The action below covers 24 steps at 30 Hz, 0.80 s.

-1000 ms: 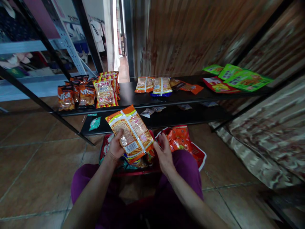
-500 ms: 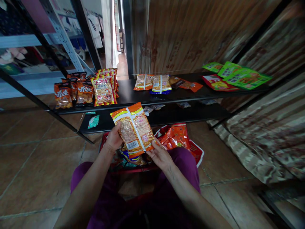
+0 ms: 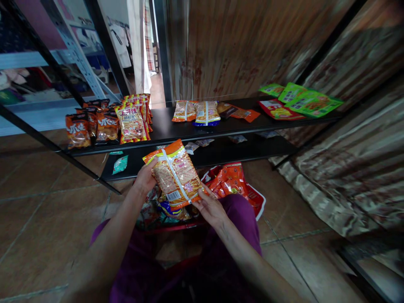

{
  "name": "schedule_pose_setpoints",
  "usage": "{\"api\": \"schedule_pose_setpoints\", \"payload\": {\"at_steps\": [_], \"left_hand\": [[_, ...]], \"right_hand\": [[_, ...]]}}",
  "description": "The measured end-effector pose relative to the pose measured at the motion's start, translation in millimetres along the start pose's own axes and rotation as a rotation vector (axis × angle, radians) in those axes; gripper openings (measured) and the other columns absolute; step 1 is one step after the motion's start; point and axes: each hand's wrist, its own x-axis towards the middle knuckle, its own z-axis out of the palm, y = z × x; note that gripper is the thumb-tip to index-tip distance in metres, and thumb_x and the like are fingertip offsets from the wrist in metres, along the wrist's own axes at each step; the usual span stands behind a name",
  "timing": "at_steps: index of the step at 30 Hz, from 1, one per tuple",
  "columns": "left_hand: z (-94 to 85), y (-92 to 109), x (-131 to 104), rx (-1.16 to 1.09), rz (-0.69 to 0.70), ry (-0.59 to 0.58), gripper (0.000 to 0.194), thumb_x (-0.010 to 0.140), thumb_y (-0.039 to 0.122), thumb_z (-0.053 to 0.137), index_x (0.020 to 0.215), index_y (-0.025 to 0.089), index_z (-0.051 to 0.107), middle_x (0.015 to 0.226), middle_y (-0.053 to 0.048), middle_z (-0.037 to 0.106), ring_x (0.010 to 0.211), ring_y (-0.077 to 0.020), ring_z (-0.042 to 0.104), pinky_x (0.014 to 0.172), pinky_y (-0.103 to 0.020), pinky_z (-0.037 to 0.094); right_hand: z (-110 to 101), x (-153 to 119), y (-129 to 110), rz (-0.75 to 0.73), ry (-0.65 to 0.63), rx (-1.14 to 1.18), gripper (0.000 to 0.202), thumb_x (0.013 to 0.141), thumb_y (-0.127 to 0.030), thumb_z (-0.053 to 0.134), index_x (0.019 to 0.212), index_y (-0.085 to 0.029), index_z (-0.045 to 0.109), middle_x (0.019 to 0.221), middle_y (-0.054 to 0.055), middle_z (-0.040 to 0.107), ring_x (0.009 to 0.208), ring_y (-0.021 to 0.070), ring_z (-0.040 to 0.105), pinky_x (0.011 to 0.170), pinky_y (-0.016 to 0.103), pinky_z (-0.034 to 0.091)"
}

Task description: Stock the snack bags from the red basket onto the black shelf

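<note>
An orange and yellow snack bag (image 3: 176, 174) with a white strip down its back is held tilted in front of me, above a red basket (image 3: 179, 227). My left hand (image 3: 147, 176) is closed on its upper left edge, thumb on the near face. At its lower right corner, my right hand (image 3: 210, 206) pinches the bag between thumb and fingers. Below it in the basket lie several packets, among them a blue and yellow bag (image 3: 172, 210). Large red-orange bags (image 3: 232, 181) rest at the basket's right side.
A black shelf (image 3: 164, 122) spans ahead, carrying orange-black packets (image 3: 107, 126), red-yellow bags (image 3: 132, 122), two strip-backed bags (image 3: 206, 112) and green packets (image 3: 311, 101) at right. A lower shelf (image 3: 217, 155) holds small packets, including a teal one (image 3: 120, 164). Curtains (image 3: 353, 168) hang at right.
The view has shifted slightly, so the shelf sits a little further left. Both hands keep hold of the snack bag, which has hardly moved.
</note>
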Motion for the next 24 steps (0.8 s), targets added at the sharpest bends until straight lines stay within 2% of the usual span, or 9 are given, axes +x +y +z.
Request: {"api": "schedule_pose_setpoints", "payload": {"at_steps": [4,8,11,14,19,24], "left_hand": [[5.6,4,-6,0.006,-0.018,-0.022,0.035,0.084,0.029,0.054,0.110,0.007,0.060,0.097,-0.014,0.071,0.086,-0.0229,0.068,0.087,-0.039,0.050],[3.6,3,-16,0.036,-0.069,-0.082,0.033,0.086,0.032,0.050,0.104,0.009,0.064,0.094,-0.012,0.072,0.090,-0.0223,0.067,0.088,-0.034,0.050],[-0.8,-8,-21,0.059,-0.114,-0.114,0.025,0.084,0.026,0.052,0.098,0.010,0.067,0.090,-0.010,0.072,0.086,-0.0213,0.067,0.087,-0.033,0.050],[-3.2,-23,-22,0.050,-0.153,-0.140,0.023,0.081,0.020,0.053,0.098,0.008,0.065,0.087,-0.011,0.072,0.082,-0.0221,0.068,0.087,-0.037,0.051],[2.1,-34,-19,-0.019,-0.104,-0.067,0.028,0.082,0.020,0.054,0.107,0.009,0.061,0.089,-0.010,0.072,0.080,-0.0205,0.068,0.089,-0.039,0.051],[13.6,-30,-16,-0.031,-0.086,-0.009,0.026,0.085,0.017,0.050,0.106,0.007,0.061,0.086,-0.010,0.073,0.077,-0.0187,0.069,0.087,-0.036,0.052]], "right_hand": [[0,0,4,0.008,0.018,0.025,0.036,0.066,-0.021,0.075,0.098,-0.028,0.061,0.089,-0.004,0.073,0.078,0.0138,0.069,0.074,0.029,0.057],[-2,3,3,0.051,0.023,0.085,0.032,0.069,-0.020,0.072,0.098,-0.027,0.061,0.089,-0.003,0.073,0.079,0.0154,0.069,0.075,0.033,0.057],[1,5,-1,0.048,0.037,0.113,0.031,0.068,-0.020,0.074,0.095,-0.025,0.061,0.086,-0.003,0.073,0.078,0.0153,0.069,0.074,0.033,0.057],[9,5,-6,0.038,0.035,0.092,0.030,0.067,-0.020,0.075,0.093,-0.024,0.061,0.084,-0.003,0.074,0.074,0.0141,0.068,0.071,0.031,0.058],[19,-1,-6,-0.008,0.043,0.026,0.026,0.060,-0.012,0.078,0.079,-0.021,0.062,0.080,-0.003,0.073,0.074,0.0110,0.068,0.075,0.023,0.056],[17,-6,-1,0.065,-0.040,-0.082,0.042,0.059,-0.014,0.078,0.096,-0.022,0.058,0.085,-0.001,0.073,0.080,0.0175,0.069,0.084,0.038,0.055]]}}
